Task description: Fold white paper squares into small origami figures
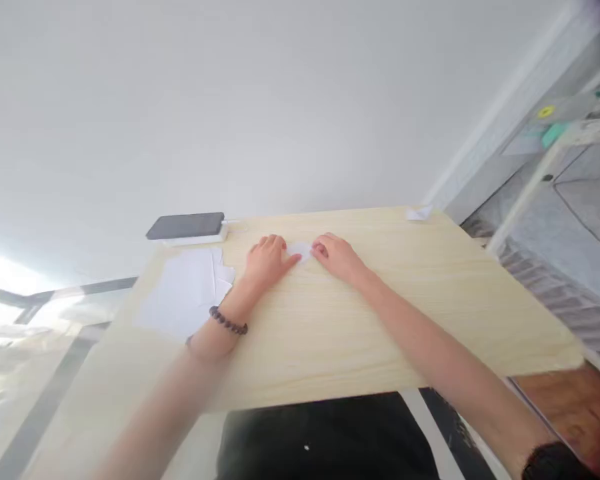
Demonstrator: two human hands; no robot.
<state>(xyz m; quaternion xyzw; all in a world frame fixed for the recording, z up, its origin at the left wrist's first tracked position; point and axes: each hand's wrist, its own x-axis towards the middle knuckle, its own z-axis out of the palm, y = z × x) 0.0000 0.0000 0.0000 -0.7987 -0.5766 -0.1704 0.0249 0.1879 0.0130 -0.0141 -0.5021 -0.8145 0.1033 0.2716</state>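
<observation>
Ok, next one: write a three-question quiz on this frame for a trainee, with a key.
1. Which wrist wears the beaded bracelet?
2. True or false: the phone lies to the right of both hands.
3. What is between the left hand and the right hand? A: a cup. B: a small white piece. C: a pen.

Key:
1. The left.
2. False; it lies to their left, near the far edge of the table.
3. B; the small white piece.

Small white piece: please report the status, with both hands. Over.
Left hand, right hand at opposite sides; grip unclear. Small white piece between them, partly covered. White sheets farther left, apart from it.
</observation>
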